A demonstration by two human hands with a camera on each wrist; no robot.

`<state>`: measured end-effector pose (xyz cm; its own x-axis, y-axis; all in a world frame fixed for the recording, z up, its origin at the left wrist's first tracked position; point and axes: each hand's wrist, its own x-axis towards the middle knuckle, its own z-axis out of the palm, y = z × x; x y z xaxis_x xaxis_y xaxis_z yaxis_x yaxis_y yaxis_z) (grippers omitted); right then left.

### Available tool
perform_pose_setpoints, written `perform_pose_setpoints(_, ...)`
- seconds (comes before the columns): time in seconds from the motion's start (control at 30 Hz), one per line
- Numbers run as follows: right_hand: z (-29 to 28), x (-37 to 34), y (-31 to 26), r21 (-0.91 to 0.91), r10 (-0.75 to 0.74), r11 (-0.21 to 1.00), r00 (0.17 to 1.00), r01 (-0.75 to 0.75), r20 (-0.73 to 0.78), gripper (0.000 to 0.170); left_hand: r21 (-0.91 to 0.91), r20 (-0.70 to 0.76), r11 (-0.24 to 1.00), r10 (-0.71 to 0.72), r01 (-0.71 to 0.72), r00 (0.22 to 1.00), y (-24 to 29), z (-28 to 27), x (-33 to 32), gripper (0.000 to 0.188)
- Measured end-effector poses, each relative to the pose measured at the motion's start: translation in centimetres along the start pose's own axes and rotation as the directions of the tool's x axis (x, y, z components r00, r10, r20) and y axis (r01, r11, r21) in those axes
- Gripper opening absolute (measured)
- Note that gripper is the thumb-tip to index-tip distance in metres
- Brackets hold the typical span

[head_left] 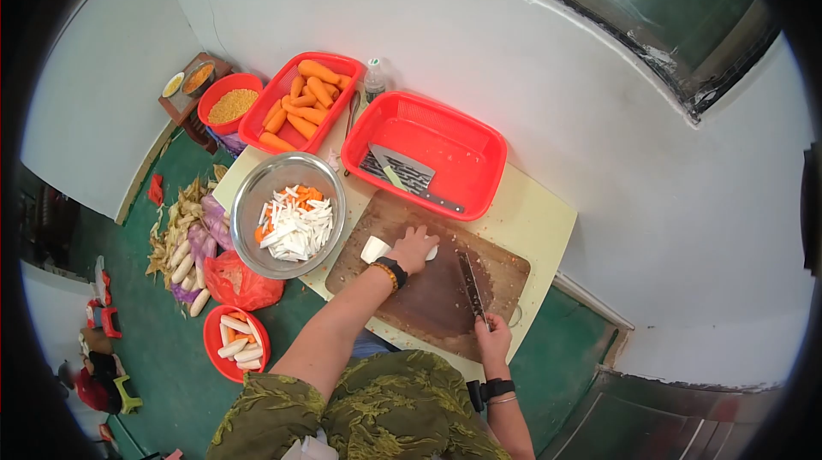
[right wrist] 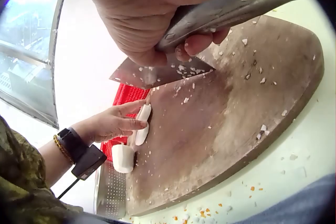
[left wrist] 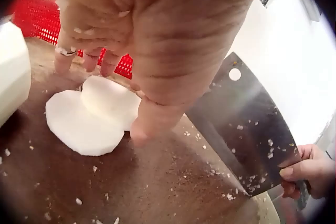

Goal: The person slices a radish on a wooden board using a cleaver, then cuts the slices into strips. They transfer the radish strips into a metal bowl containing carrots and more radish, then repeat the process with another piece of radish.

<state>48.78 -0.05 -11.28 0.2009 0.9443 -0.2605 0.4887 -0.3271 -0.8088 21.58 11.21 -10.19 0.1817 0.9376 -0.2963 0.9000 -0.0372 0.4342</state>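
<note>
A black strap, cabled box and yellowish beads sat behind the left fingers, a dark band behind the right fingers, a patterned green shirt farther back.

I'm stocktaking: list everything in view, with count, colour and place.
Table: one, pale yellow, centre
Board: one, brown, on table
Cleaver: one, grey, board's right
Slices: two or more, white, on board
Chunk: one, white, board's left
Metal bowl: one, silver, beside board
Strips: many, white and orange, metal bowl
Knife basket: one, red, behind board
Knife: one, dark, knife basket
Carrot basket: one, red, behind metal bowl
Carrots: many, orange, carrot basket
Bottle: one, clear, near baskets
Grain bowl: one, red, upper left
Basin: one, red, lower left
Bag: one, red, above basin
Husks: many, tan, left
Background items: several, unclear, far left
Left grip: one, bare, touching slices
Right grip: one, bare, holding cleaver
</note>
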Motion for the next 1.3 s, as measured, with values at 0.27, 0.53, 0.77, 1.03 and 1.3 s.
perform_pose_setpoints(0.27,-0.7,0.2,-1.3,-0.088,-0.026,0.996,1.000,0.027,0.007,0.024,-0.104,-0.190,0.992,0.047,-0.067,0.981,-1.6,0.8,-0.6,0.067)
perform_pose_setpoints(0.53,-1.3,-0.6,-4.7,-0.344,-0.177,0.914,0.975,0.214,0.136,0.029,-0.264,-0.193,0.960,0.036,-0.088,0.981,-0.2,1.9,-9.0,0.059)
perform_pose_setpoints(0.77,0.3,0.1,-5.0,-0.519,-0.288,0.770,0.929,0.370,0.235,0.025,-0.266,-0.210,0.954,-0.194,0.134,0.958,0.1,4.0,-12.4,0.064)
perform_pose_setpoints(1.03,-0.2,-0.5,-6.3,-0.380,-0.385,0.774,0.853,0.507,0.352,0.026,-0.285,-0.418,0.954,-0.212,0.094,0.883,0.6,3.7,-14.4,0.075)
perform_pose_setpoints(1.3,2.9,-2.7,-7.1,-0.320,-0.582,0.608,0.682,0.727,0.443,0.018,-0.111,-0.478,0.979,0.099,-0.172,0.873,-1.0,4.6,-15.1,0.037)
